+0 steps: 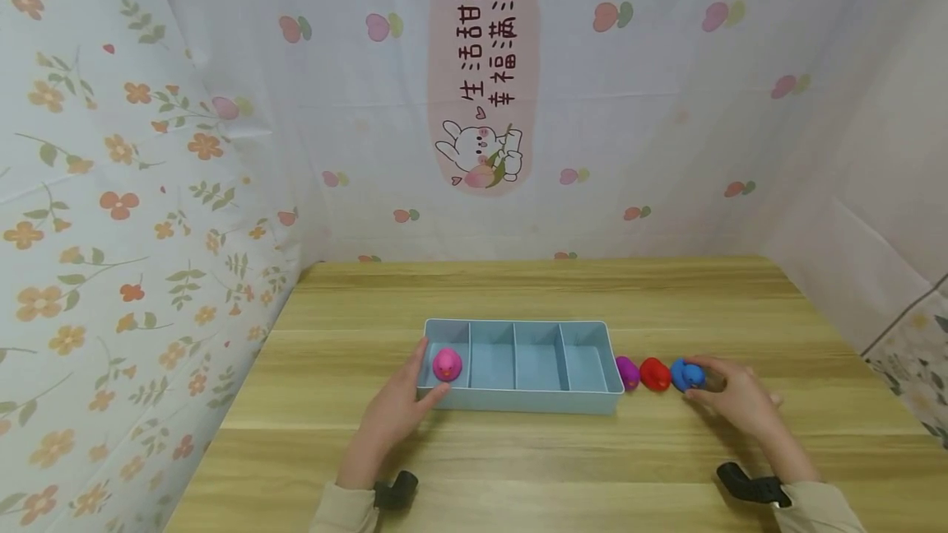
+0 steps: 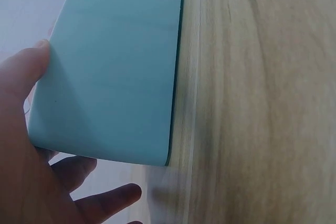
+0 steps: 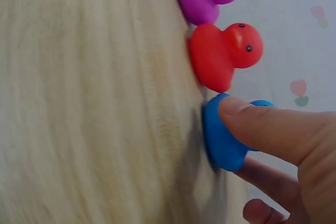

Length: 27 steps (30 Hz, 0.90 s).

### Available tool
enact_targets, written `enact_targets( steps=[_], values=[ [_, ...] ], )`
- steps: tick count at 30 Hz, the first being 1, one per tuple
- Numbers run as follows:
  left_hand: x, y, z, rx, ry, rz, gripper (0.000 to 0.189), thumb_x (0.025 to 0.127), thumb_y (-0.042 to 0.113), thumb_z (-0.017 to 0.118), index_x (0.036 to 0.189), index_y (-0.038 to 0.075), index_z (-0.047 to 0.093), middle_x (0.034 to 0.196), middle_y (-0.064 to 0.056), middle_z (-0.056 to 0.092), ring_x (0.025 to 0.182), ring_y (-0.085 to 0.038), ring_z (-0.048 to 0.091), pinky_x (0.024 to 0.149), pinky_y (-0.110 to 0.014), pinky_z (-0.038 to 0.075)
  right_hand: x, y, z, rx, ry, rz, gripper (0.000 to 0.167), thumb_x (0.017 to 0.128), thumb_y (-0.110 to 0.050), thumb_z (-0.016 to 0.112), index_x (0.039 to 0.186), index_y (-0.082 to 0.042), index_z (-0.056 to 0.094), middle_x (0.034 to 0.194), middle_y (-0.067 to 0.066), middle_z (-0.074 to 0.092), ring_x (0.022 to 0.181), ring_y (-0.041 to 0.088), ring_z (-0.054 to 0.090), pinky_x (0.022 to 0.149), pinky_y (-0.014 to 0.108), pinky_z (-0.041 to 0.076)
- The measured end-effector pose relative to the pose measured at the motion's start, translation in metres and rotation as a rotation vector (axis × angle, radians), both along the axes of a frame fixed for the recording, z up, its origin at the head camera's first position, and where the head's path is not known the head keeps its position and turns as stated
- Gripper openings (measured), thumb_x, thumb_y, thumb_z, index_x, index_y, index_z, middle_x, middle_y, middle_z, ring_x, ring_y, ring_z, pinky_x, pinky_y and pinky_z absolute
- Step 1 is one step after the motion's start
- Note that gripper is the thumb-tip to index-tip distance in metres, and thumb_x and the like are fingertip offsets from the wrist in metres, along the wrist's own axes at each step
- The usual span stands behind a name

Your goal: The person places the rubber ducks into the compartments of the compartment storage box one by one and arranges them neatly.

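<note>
A light blue tray (image 1: 518,400) with a row of compartments lies on the table, and a pink rubber duck (image 1: 448,364) sits in its leftmost compartment. My left hand (image 1: 396,405) holds the tray's left end, thumb at the front rim and fingers along the end wall. In the left wrist view the thumb (image 2: 37,59) touches the tray wall (image 2: 115,77). To the right of the tray, my right hand (image 1: 733,393) pinches a blue rubber duck (image 3: 226,140) between thumb and fingers. The blue duck appears to rest on the table.
Beside the blue duck stands a red rubber duck (image 1: 655,374), and a purple rubber duck (image 1: 628,373) is close by the tray's right end. The wooden table (image 1: 518,467) meets a printed cloth (image 1: 629,130) at the back; floral cloth (image 1: 111,270) hangs on the left.
</note>
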State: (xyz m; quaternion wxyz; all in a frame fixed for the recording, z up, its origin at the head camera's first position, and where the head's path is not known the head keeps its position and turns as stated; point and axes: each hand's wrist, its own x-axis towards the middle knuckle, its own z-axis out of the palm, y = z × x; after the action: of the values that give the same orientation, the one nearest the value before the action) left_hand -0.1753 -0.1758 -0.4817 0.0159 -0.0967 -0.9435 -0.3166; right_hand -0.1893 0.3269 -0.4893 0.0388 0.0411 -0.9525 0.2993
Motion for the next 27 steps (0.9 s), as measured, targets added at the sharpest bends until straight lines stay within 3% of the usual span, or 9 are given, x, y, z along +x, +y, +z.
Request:
enact_targets(
  steps=[11, 15, 22, 27],
  values=[
    [-0.0009, 0.0002, -0.0009, 0.011, 0.012, -0.002, 0.081, 0.091, 0.046, 0.060, 0.153, 0.010, 0.021, 0.150, -0.019, 0.038, 0.135, -0.037, 0.041, 0.110, -0.052, 0.035, -0.0010, -0.0054, -0.0011, 0.014, -0.050, -0.058, 0.056, 0.081, -0.035, 0.075, 0.123, -0.001, 0.059, 0.131, 0.038, 0.045, 0.116, 0.068, 0.032, 0.075, 0.091, 0.001],
    [-0.0005, 0.0002, -0.0017, 0.011, 0.021, -0.001, 0.081, 0.091, 0.047, 0.059, 0.153, 0.010, 0.021, 0.149, -0.019, 0.039, 0.134, -0.038, 0.041, 0.109, -0.053, 0.036, 0.0001, -0.0069, -0.0005, 0.003, -0.031, -0.061, 0.055, 0.081, -0.035, 0.075, 0.122, 0.000, 0.060, 0.129, 0.040, 0.046, 0.116, 0.068, 0.033, 0.075, 0.091, -0.002],
    [-0.0005, -0.0001, -0.0016, 0.014, 0.003, -0.001, 0.082, 0.091, 0.049, 0.059, 0.153, 0.011, 0.021, 0.150, -0.018, 0.038, 0.135, -0.038, 0.041, 0.109, -0.053, 0.035, 0.0015, -0.0084, 0.0009, 0.004, 0.022, -0.082, 0.053, 0.081, -0.034, 0.076, 0.117, 0.001, 0.062, 0.124, 0.039, 0.051, 0.113, 0.065, 0.038, 0.078, 0.089, 0.004],
    [-0.0006, 0.0003, -0.0009, 0.014, -0.001, 0.003, 0.081, 0.091, 0.048, 0.058, 0.153, 0.011, 0.020, 0.150, -0.019, 0.037, 0.135, -0.038, 0.040, 0.110, -0.053, 0.034, 0.0008, -0.0084, 0.0043, -0.003, 0.020, -0.081, 0.056, 0.083, -0.038, 0.073, 0.118, 0.003, 0.061, 0.125, 0.039, 0.050, 0.114, 0.065, 0.034, 0.077, 0.090, -0.002]
  ],
)
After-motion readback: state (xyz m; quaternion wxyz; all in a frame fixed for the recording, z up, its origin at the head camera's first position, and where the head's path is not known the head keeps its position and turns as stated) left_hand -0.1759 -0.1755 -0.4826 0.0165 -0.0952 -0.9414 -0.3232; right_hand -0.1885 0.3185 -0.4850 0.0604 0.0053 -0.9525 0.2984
